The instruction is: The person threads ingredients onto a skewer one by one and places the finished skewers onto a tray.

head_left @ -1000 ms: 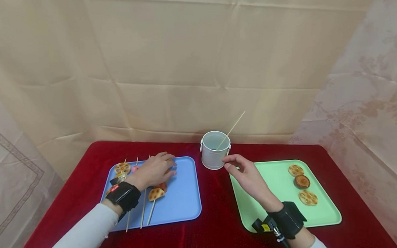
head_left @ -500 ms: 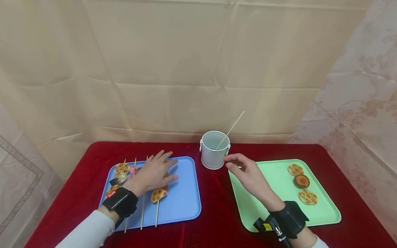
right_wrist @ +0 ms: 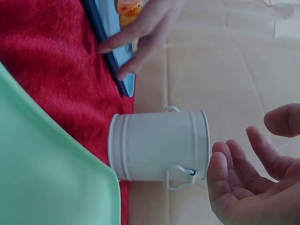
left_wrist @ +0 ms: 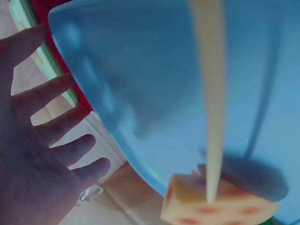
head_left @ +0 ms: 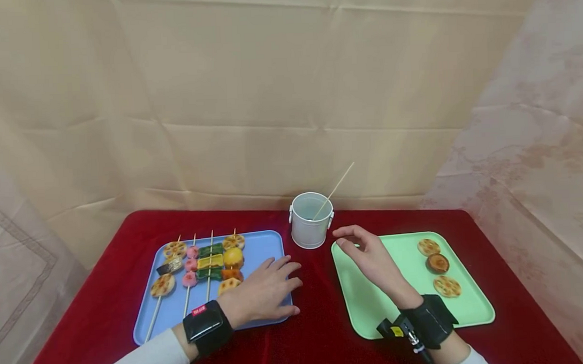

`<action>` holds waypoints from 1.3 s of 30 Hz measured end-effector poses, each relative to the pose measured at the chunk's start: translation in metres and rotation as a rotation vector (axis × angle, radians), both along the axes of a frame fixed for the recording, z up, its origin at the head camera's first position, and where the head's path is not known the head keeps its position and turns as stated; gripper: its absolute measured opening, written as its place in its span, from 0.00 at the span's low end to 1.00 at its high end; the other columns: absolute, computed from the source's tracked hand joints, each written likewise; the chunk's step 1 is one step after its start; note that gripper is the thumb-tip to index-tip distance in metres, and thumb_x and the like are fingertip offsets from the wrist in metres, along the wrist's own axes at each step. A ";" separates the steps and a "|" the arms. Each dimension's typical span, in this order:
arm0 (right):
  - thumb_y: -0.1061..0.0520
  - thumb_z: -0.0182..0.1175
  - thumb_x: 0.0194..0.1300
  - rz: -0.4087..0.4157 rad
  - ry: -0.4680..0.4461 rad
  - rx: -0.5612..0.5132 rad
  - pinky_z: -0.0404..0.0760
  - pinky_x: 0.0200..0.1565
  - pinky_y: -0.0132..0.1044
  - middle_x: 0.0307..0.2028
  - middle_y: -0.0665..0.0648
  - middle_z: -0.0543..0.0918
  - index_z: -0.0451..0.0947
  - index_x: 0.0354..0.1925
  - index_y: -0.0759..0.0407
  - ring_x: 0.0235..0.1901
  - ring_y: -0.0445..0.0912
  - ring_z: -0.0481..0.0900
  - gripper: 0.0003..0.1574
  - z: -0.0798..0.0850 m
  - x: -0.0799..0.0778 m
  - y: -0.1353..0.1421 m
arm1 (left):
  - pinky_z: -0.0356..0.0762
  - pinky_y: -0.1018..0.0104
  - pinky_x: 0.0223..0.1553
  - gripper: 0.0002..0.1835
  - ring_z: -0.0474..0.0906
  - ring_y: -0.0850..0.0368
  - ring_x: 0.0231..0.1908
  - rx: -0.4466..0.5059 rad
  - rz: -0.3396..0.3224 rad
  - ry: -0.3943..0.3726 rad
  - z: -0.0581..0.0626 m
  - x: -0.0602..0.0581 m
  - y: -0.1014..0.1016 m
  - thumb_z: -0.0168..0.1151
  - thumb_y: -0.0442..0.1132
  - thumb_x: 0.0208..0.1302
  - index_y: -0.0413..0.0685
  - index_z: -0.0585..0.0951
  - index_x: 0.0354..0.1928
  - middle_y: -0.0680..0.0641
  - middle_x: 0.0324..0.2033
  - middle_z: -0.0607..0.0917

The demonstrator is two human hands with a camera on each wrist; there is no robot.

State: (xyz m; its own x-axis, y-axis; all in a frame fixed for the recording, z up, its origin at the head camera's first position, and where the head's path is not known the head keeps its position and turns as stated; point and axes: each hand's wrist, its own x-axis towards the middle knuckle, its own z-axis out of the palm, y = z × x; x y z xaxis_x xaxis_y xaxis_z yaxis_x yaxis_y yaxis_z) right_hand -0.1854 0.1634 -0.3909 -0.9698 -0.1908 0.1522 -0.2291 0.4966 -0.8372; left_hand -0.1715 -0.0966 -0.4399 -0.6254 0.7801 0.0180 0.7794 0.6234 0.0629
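Observation:
My left hand (head_left: pixel 263 291) is above the right side of the blue tray (head_left: pixel 266 242), fingers spread and holding nothing. Several food skewers lie on that tray: one with browned lotus slices (head_left: pixel 163 285), one with pink balls (head_left: pixel 190 265), one with green and yellow pieces (head_left: pixel 210 262). Partly behind my left hand is a skewer with a yellow ball (head_left: pixel 233 257). In the left wrist view its spotted end piece (left_wrist: pixel 220 206) and stick (left_wrist: pixel 213 108) lie apart from the fingers. My right hand (head_left: pixel 370 260), fingers loosely bent, hovers by the green tray's back-left corner, holding nothing.
A white bucket (head_left: pixel 308 229) with one thin stick (head_left: pixel 337 184) leaning in it stands between the trays at the back. On the green tray (head_left: pixel 373 302) are two lotus slices (head_left: pixel 447 286) and a brown round piece (head_left: pixel 438 263). Red cloth (head_left: pixel 316 331) covers the table.
My left hand has moved right and toward me, off the skewers, uncovering most of them. The rightmost skewer's front end swung right earlier. My right hand has barely moved.

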 end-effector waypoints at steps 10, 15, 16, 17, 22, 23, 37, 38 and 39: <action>0.46 0.56 0.69 -0.023 0.021 0.017 0.75 0.49 0.45 0.49 0.53 0.81 0.78 0.53 0.55 0.47 0.48 0.77 0.20 -0.001 0.000 0.010 | 0.58 0.41 0.62 0.25 0.63 0.45 0.65 -0.018 -0.013 -0.026 -0.009 0.000 0.000 0.60 0.60 0.59 0.61 0.81 0.56 0.46 0.56 0.76; 0.48 0.56 0.69 -0.028 0.039 0.027 0.76 0.48 0.45 0.49 0.56 0.82 0.78 0.53 0.56 0.46 0.49 0.77 0.19 -0.001 -0.004 0.017 | 0.55 0.39 0.63 0.31 0.61 0.45 0.65 -0.011 0.000 -0.063 -0.006 -0.001 0.003 0.61 0.63 0.56 0.60 0.77 0.61 0.46 0.59 0.73; 0.48 0.56 0.69 -0.028 0.044 0.029 0.76 0.48 0.45 0.48 0.56 0.82 0.78 0.53 0.56 0.46 0.49 0.77 0.19 0.000 -0.007 0.019 | 0.54 0.39 0.63 0.33 0.60 0.45 0.66 0.002 0.012 -0.075 -0.005 -0.002 0.005 0.61 0.65 0.56 0.59 0.77 0.62 0.46 0.60 0.73; 0.49 0.56 0.69 -0.027 0.053 0.032 0.76 0.48 0.45 0.48 0.57 0.82 0.78 0.53 0.57 0.46 0.50 0.78 0.19 0.000 -0.009 0.020 | 0.54 0.38 0.63 0.35 0.60 0.45 0.66 0.020 0.026 -0.079 -0.003 -0.002 0.006 0.60 0.67 0.56 0.58 0.76 0.63 0.46 0.61 0.72; 0.48 0.56 0.70 -0.046 0.128 0.081 0.78 0.45 0.45 0.45 0.57 0.83 0.79 0.51 0.59 0.44 0.50 0.78 0.20 0.008 -0.033 0.025 | 0.55 0.36 0.62 0.40 0.61 0.46 0.65 0.194 0.142 -0.026 0.007 -0.014 0.018 0.57 0.68 0.57 0.51 0.74 0.64 0.44 0.62 0.71; 0.47 0.56 0.70 -0.056 0.146 0.094 0.79 0.44 0.45 0.45 0.57 0.83 0.79 0.51 0.59 0.43 0.50 0.78 0.20 0.010 -0.039 0.026 | 0.56 0.36 0.61 0.39 0.63 0.47 0.64 0.236 0.173 -0.008 0.009 -0.018 0.021 0.58 0.67 0.57 0.50 0.74 0.64 0.44 0.61 0.72; 0.43 0.51 0.70 -0.240 0.177 0.164 0.72 0.34 0.41 0.35 0.57 0.80 0.81 0.46 0.58 0.35 0.50 0.73 0.23 0.025 -0.116 0.008 | 0.71 0.51 0.56 0.34 0.73 0.50 0.55 0.552 0.480 -0.115 0.016 -0.026 0.021 0.63 0.58 0.58 0.47 0.75 0.63 0.47 0.57 0.76; 0.43 0.52 0.70 -0.257 0.179 0.173 0.71 0.32 0.40 0.33 0.57 0.79 0.81 0.44 0.58 0.33 0.50 0.73 0.22 0.026 -0.119 0.007 | 0.71 0.51 0.56 0.34 0.73 0.50 0.55 0.557 0.484 -0.118 0.016 -0.025 0.021 0.63 0.58 0.58 0.47 0.75 0.63 0.47 0.57 0.76; 0.43 0.52 0.70 -0.270 0.179 0.177 0.71 0.30 0.40 0.31 0.57 0.79 0.82 0.44 0.58 0.32 0.51 0.72 0.22 0.027 -0.122 0.007 | 0.71 0.51 0.56 0.35 0.73 0.49 0.56 0.559 0.487 -0.118 0.015 -0.025 0.022 0.62 0.58 0.58 0.46 0.75 0.63 0.46 0.57 0.76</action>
